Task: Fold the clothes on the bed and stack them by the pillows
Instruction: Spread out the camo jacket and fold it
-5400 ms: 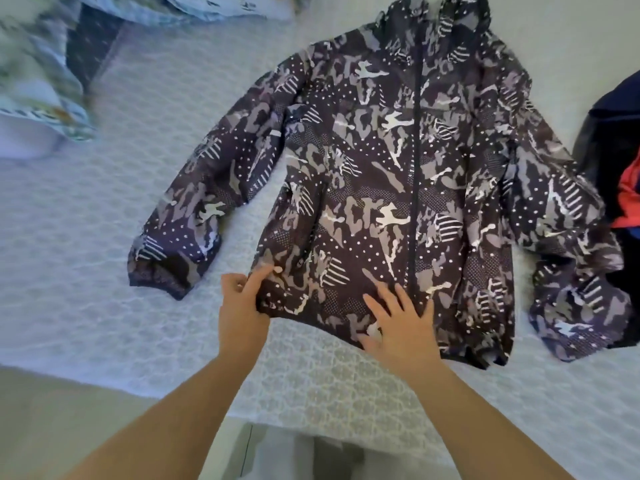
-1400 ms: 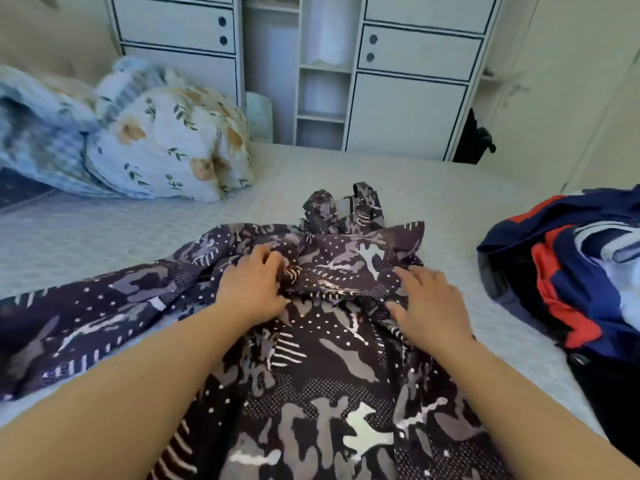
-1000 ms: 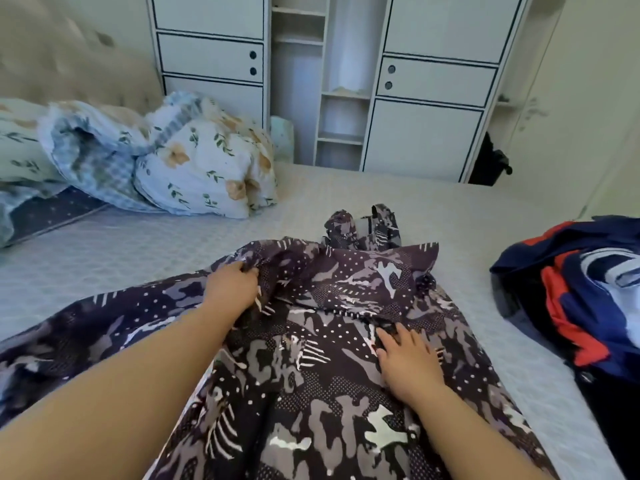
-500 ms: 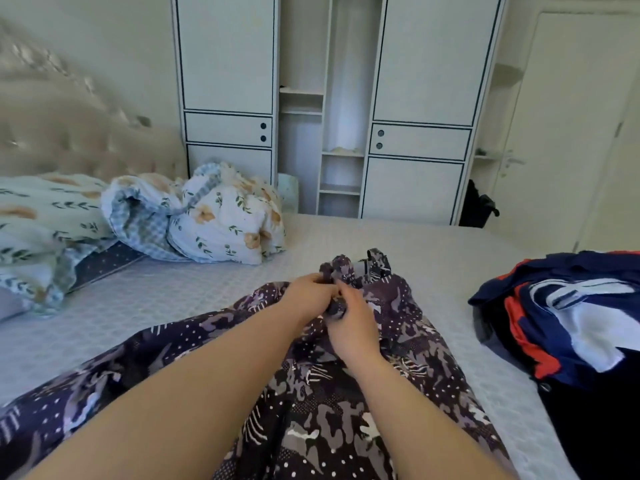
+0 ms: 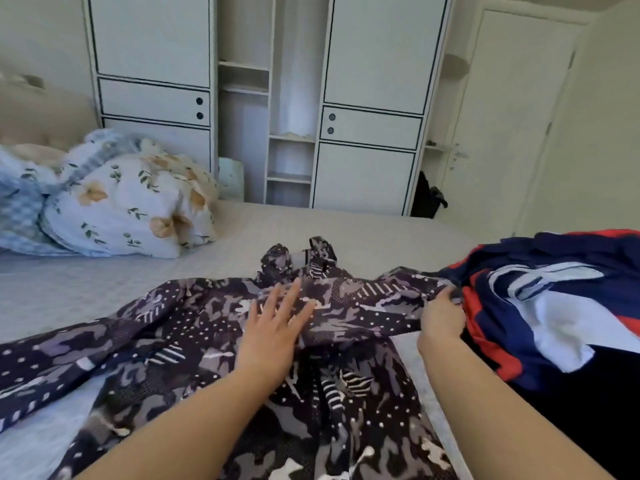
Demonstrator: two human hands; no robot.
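Observation:
A dark camouflage-patterned jacket [image 5: 194,327] lies spread on the bed [image 5: 86,289], its hood pointing toward the wardrobe. My left hand [image 5: 277,327] lies flat on the jacket's chest with straight, spread fingers. My right hand [image 5: 441,318] grips the jacket's right sleeve, which is stretched across toward the right. The left sleeve trails off to the lower left. A navy, red and white garment [image 5: 554,306] lies in a heap at the right, touching my right hand. Floral pillows [image 5: 128,209] sit at the left by the headboard.
A white wardrobe [image 5: 277,98] with open shelves stands beyond the bed's far edge. A closed door [image 5: 512,116] is at the right, with a dark bag [image 5: 427,199] on the floor beside it. Bare mattress shows between the pillows and the jacket.
Both hands were together at the jacket's collar. Now the left hand lies flat on the chest and the right hand has moved right, holding the sleeve.

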